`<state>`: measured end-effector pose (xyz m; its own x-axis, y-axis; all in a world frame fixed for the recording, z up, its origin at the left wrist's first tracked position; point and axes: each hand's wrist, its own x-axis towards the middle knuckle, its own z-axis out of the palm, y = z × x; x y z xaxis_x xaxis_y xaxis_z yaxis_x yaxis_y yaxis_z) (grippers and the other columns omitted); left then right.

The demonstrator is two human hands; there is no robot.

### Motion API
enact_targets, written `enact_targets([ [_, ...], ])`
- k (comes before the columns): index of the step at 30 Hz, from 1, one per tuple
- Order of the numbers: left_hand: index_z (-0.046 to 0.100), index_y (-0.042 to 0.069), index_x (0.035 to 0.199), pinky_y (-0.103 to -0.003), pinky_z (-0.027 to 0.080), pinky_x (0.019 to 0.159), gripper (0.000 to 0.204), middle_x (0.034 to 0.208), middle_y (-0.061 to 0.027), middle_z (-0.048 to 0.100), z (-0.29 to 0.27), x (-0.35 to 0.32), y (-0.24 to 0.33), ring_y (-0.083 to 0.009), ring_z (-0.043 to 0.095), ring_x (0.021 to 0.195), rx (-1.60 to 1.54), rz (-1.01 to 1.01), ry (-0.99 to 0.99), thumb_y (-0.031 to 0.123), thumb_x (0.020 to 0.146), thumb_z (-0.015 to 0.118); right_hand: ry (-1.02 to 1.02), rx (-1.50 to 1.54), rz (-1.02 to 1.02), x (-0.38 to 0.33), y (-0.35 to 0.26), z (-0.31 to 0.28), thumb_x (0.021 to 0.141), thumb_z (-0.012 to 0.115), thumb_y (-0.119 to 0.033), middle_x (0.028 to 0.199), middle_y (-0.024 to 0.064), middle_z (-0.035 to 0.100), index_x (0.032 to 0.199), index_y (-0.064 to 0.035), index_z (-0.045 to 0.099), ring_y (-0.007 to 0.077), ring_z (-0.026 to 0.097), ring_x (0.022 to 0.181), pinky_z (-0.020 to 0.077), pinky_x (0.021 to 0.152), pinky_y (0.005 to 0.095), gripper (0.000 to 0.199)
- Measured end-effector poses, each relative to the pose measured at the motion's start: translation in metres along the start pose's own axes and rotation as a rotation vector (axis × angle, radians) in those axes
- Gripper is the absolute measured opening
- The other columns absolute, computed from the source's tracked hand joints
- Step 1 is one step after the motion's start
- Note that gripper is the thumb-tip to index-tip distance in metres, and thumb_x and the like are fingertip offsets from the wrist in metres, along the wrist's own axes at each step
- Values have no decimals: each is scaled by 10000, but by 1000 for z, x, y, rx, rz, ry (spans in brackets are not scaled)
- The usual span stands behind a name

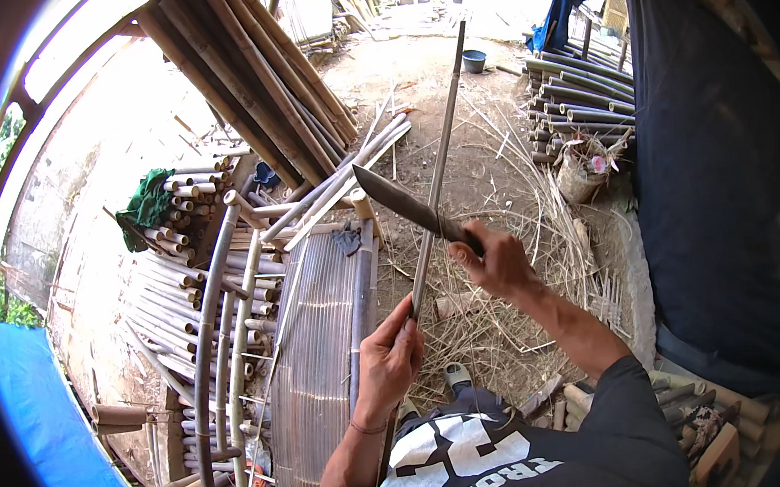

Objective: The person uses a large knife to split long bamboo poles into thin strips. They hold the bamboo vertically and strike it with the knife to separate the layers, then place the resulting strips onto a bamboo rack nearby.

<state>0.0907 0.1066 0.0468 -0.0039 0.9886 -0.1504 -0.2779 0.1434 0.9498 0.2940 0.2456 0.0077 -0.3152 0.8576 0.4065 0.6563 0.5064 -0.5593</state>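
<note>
In my right hand (500,261) is the dark handle of a machete (400,199), its broad blade pointing up and to the left. The blade's lower part crosses a long, thin bamboo strip (442,145); whether they touch I cannot tell. My left hand (389,352) is closed round the strip lower down, thumb along it. From there the strip rises, slightly tilted to the right, far beyond the blade. A thin length of it also shows below my left hand, beside my body.
Left of me stands a bamboo bench (311,339) with a slatted seat, a grey rag (346,239) on it. Stacked bamboo poles (173,304) lie behind it. Shavings (513,325) litter the ground. A pole pile (579,103), a dark bucket (475,60) and a sack (580,176) are farther off.
</note>
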Motion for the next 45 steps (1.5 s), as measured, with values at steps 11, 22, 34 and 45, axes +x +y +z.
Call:
enact_targets([
  [11, 487, 0, 1384, -173, 320, 457, 388, 682, 35, 475, -18, -55, -10, -24, 411, 540, 101, -104, -48, 68, 1003, 483, 123, -140, -18, 20, 34, -35, 943, 339, -684, 508, -26, 438, 813, -112, 552, 87, 425, 376, 388, 322, 321, 624],
  [22, 487, -64, 1356, -206, 313, 446, 383, 652, 9, 486, -58, -114, -37, -50, 413, 523, 37, -168, -51, 24, 984, 490, 218, -143, -402, 23, 51, -43, 971, 378, -608, 538, -22, 489, 845, -106, 570, 75, 437, 385, 383, 296, 277, 552],
  [34, 482, -77, 1352, -213, 312, 426, 396, 633, -16, 508, -62, -124, -44, -57, 409, 490, 83, -144, -76, 52, 978, 510, 232, -211, -83, 42, 84, -64, 966, 440, -574, 586, 43, 575, 875, -110, 632, 129, 523, 424, 423, 344, 335, 511],
  [45, 559, -88, 1246, -244, 325, 446, 331, 623, -16, 519, -83, -152, -53, -89, 424, 495, 216, -73, -61, 73, 961, 510, 221, -278, 71, 68, 116, -117, 906, 326, -748, 499, -15, 466, 764, -132, 591, 130, 497, 428, 366, 374, 356, 685],
])
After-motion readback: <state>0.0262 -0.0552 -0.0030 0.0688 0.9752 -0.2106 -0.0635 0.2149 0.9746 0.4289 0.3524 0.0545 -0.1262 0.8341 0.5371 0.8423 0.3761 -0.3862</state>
